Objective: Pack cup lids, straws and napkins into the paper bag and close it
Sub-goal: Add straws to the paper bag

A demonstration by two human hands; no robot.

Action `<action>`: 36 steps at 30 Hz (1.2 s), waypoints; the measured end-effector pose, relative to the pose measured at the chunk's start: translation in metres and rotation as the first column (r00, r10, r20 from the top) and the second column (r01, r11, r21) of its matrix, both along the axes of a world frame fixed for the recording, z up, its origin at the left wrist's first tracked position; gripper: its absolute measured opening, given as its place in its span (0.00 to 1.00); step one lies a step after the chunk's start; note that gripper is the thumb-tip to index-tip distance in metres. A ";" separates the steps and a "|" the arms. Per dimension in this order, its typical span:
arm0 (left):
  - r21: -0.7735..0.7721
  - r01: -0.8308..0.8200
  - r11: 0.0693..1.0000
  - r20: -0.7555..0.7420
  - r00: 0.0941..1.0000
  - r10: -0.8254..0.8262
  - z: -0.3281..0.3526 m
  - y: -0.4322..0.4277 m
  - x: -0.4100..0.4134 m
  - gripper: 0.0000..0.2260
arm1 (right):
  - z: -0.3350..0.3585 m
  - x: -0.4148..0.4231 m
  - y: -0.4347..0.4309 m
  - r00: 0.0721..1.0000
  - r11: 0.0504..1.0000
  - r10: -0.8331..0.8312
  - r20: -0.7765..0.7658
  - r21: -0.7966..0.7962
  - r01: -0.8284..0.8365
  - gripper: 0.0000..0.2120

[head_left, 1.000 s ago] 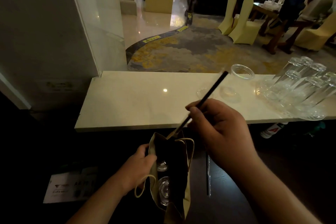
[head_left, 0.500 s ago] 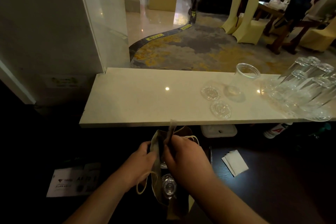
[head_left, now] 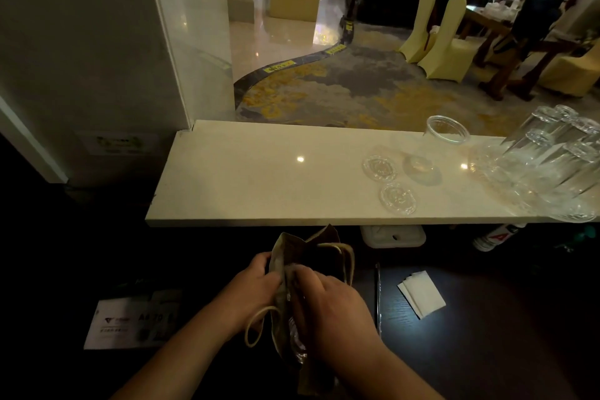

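The brown paper bag (head_left: pixel 313 248) stands open on the dark table, just below the counter edge. My left hand (head_left: pixel 255 282) grips the bag's left rim. My right hand (head_left: pixel 331 308) reaches into the bag's mouth with its fingers curled, and what they hold is hidden. Clear cup lids (head_left: pixel 297 339) show inside the bag. Two more clear lids (head_left: pixel 380 169) (head_left: pixel 398 199) lie on the pale counter (head_left: pixel 253 178). A dark straw (head_left: pixel 377 295) lies on the table right of the bag, and white napkins (head_left: pixel 422 294) lie beyond it.
A clear plastic cup (head_left: pixel 447 130) and several upturned glasses (head_left: pixel 552 169) stand at the counter's right end. A white box (head_left: pixel 393 236) and a bottle (head_left: pixel 493 237) sit under the counter edge. A printed card (head_left: pixel 130 323) lies left of the bag.
My right hand has carried a dark straw down from above the counter into the bag. The straw no longer shows above the rim. My left hand has kept hold of the bag.
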State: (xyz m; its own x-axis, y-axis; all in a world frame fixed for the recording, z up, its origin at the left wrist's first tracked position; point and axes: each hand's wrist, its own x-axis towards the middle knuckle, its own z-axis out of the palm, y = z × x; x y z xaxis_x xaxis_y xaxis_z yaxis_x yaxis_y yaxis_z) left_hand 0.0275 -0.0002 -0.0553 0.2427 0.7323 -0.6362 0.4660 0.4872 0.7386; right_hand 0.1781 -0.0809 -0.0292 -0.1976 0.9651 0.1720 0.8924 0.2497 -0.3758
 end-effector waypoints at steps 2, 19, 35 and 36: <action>0.004 0.012 1.000 -0.016 1.000 -0.012 0.001 0.001 0.000 0.20 | -0.003 0.005 -0.004 1.000 1.000 0.002 -0.011 0.018 -0.001 0.14; 0.066 0.079 0.995 -0.120 0.990 -0.071 0.009 -0.003 0.010 0.22 | -0.030 -0.003 0.068 0.969 0.723 -0.210 0.130 -0.646 0.243 0.07; 0.069 0.108 0.992 -0.162 0.982 -0.096 0.014 -0.004 0.005 0.23 | -0.067 -0.001 0.088 0.934 0.553 -0.296 0.198 -0.762 0.337 0.17; 0.066 0.105 0.992 -0.163 0.982 -0.093 0.014 -0.004 0.005 0.23 | -0.069 -0.001 0.087 0.933 0.548 -0.302 0.197 -0.764 0.339 0.17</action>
